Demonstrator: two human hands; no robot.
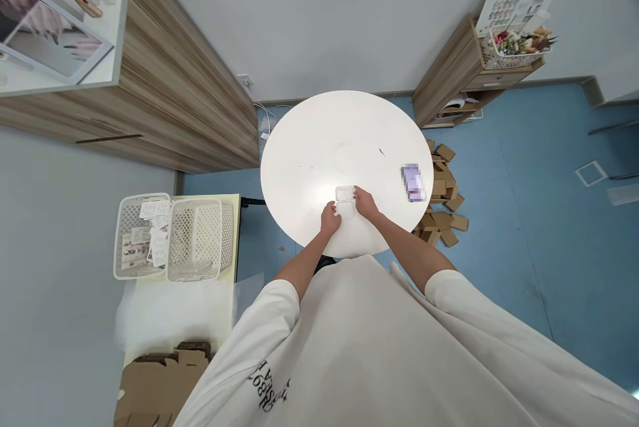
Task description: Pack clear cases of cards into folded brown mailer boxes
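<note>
Left hand (330, 219) and right hand (366, 202) both curled nearly closed on a small clear box (345, 210), halves spread apart: left has the near half's left edge, right the far half's right edge, exact finger contact too small to tell. Box is between the hands over the near part of a round white table (319, 128); can't tell if it's touching; blurred purple item (414, 182) on the tabletop right of the grip. Beyond the table: white baskets (227, 237) left, cardboard pieces (442, 189) on blue floor (509, 214) right.
</note>
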